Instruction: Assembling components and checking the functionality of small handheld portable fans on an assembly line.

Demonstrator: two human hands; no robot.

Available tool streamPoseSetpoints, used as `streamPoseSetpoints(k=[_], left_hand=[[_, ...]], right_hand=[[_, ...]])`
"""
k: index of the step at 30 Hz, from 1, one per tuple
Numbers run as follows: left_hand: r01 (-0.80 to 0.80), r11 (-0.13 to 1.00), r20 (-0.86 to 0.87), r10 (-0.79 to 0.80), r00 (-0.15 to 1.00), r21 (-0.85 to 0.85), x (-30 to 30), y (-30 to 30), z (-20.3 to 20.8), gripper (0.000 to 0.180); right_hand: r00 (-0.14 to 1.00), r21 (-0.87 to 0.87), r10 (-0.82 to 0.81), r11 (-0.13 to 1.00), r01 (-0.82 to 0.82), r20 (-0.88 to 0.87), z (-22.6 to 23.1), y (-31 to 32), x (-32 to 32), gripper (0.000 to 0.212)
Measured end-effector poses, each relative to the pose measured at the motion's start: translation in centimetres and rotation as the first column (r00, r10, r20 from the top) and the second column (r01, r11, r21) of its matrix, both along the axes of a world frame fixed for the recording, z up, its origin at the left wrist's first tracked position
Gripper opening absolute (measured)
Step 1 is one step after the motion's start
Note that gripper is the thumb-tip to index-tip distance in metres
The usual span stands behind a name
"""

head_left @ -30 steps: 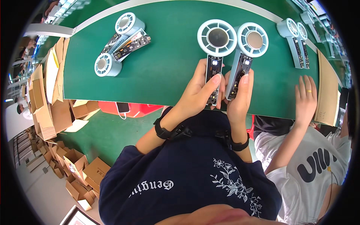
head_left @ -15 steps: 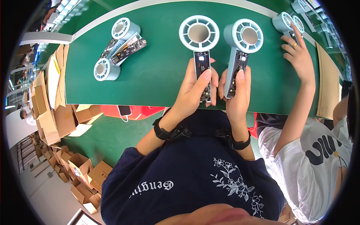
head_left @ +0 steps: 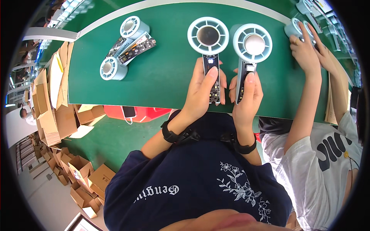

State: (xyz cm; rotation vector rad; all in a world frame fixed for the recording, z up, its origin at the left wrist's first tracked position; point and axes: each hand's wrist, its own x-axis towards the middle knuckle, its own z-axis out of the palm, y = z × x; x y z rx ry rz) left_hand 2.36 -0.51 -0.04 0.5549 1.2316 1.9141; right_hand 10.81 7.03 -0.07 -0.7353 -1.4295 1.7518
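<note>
Two light-blue handheld fans with bare circuit boards in their handles are held side by side over the green table. My left hand [head_left: 203, 86] is wrapped round the handle of the left fan [head_left: 208, 35], thumb pressed on the board just below a small lit display. Round the handle of the right fan [head_left: 253, 43] closes my right hand [head_left: 248, 90], its thumb just under a small white lit part. That fan's head tilts and its metal centre shines brightly. The fingers behind both handles are partly hidden.
At the table's left lie two more fans [head_left: 114, 68] with handles crossed and boards exposed. A co-worker's hands [head_left: 308, 57] hold fans at the right edge. Cardboard boxes [head_left: 58, 115] stand left of the table, and a phone [head_left: 129, 111] rests on a red stool [head_left: 148, 114].
My right hand has tilted its fan and lowered it slightly; the left fan has shifted slightly right. The co-worker's second hand has come in at the fans on the right.
</note>
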Motion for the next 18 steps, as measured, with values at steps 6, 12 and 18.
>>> streamPoseSetpoints(k=[6,12,18], left_hand=[[-0.003,0.995,0.068,-0.003,0.998,0.098,-0.43,0.07,-0.32,0.025],[-0.008,0.999,-0.03,0.009,1.0,0.031,-0.23,0.18,-0.29,0.031],[0.013,0.999,-0.011,-0.013,1.0,0.032,-0.23,0.28,-0.25,0.031]], right_hand=[[1.0,0.012,-0.02,1.0,0.02,-0.007,-0.16,0.08,-0.04,0.038],[1.0,0.044,-0.012,0.999,0.013,-0.007,-0.5,0.03,-0.19,0.037],[1.0,0.051,0.004,0.999,-0.004,-0.004,-0.5,0.16,-0.01,0.037]])
